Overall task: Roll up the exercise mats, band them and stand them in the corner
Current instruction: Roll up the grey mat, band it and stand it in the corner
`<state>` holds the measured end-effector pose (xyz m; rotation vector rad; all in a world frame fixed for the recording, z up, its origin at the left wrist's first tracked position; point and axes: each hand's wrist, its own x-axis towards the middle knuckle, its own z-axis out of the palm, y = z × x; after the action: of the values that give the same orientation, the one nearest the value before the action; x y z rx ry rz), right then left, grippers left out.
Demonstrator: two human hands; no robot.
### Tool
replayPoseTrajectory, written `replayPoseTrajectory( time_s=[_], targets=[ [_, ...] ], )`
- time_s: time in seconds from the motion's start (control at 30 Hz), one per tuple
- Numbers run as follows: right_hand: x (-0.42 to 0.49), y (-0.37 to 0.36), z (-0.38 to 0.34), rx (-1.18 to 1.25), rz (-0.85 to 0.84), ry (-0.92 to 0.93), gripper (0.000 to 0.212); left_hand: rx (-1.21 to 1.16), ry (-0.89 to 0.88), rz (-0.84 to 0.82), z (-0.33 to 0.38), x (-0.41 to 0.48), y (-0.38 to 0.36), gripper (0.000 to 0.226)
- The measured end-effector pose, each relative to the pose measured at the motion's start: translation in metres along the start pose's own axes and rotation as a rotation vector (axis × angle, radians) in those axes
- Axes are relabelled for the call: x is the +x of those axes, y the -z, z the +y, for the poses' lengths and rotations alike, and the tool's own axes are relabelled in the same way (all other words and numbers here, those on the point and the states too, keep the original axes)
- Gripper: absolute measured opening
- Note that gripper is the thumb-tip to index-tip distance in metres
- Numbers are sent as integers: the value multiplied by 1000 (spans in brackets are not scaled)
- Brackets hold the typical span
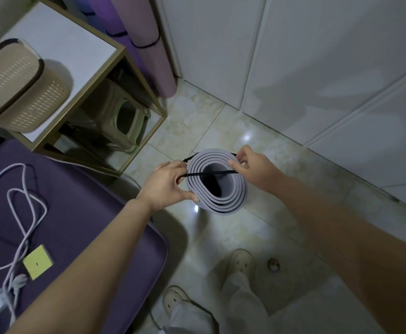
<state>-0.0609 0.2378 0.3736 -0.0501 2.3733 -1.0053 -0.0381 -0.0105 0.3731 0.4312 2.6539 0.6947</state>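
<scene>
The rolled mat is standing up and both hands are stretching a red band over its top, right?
No, the band is black, not red. The head view shows the left hand and the right hand stretching it over the top of the standing rolled mat.

Glossy beige tile floor [221, 237], glare spots. White panelled doors [317, 56] 12 to 3 o'clock. Gold-framed bench [76, 44] at 10 o'clock: basket [16, 92] on top, stool [115, 116] underneath. Purple cushion [88, 201] at 8.
</scene>
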Motion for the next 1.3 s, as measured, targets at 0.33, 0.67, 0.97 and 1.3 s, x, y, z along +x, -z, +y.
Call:
replayPoseTrajectory(
  time_s=[0.33, 0.67, 0.97, 1.3],
  targets=[
    [16, 3, -33, -493, -21, -22, 43, 116, -53, 152, 2, -18, -28, 45],
    [21, -7, -42, -550, 14, 30, 44, 360, -231, 283, -1, -15, -9, 48],
    [44, -11, -66, -656, 13, -10, 49, 428, -133, 362, 6, -24, -13, 21],
    [56, -22, -67, -476, 118, -152, 40, 386, -288, 287, 25, -6, -3, 21]
  ],
)
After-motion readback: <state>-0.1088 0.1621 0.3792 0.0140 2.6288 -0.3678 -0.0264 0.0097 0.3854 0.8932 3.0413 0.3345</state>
